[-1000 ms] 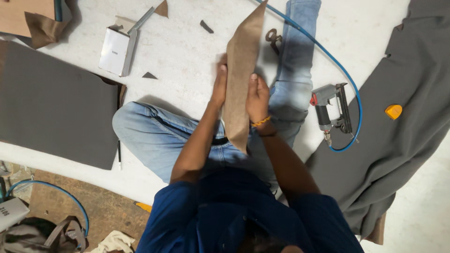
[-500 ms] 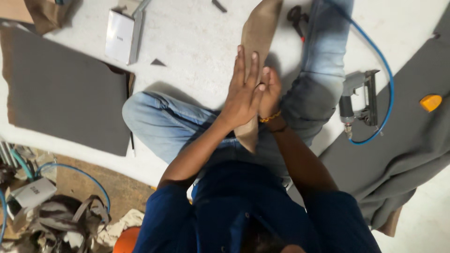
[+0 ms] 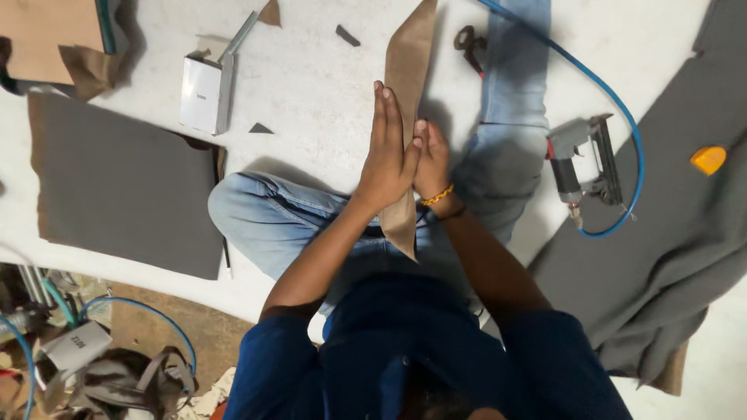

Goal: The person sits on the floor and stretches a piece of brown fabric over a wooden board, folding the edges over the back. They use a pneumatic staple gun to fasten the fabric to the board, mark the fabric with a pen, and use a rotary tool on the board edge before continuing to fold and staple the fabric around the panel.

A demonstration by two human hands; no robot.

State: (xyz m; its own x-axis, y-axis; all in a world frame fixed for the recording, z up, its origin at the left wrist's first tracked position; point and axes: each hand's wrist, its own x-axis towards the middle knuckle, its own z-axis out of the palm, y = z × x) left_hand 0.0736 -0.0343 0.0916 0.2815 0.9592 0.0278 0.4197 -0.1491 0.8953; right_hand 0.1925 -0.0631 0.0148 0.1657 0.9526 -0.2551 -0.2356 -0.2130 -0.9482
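I sit on a white floor in blue jeans, one knee bent to the left. A long tan strip of leather-like material [image 3: 411, 54] stands upright between my palms. My left hand [image 3: 385, 148] lies flat against its left face, fingers straight and pointing away from me. On the other side my right hand [image 3: 430, 165] presses the strip, an orange band on its wrist. The strip's lower end [image 3: 401, 225] hangs down over my lap.
A pneumatic staple gun [image 3: 583, 167] with a blue air hose [image 3: 615, 101] lies right of my leg. Grey fabric [image 3: 669, 233] with a yellow object [image 3: 708, 159] covers the right. A grey board [image 3: 124, 187], white box [image 3: 204, 95], scissors [image 3: 469, 40], scraps lie around.
My hands have slid up the strip and flattened together around it. The view has shifted, so everything sits further right and lower in the picture than before.
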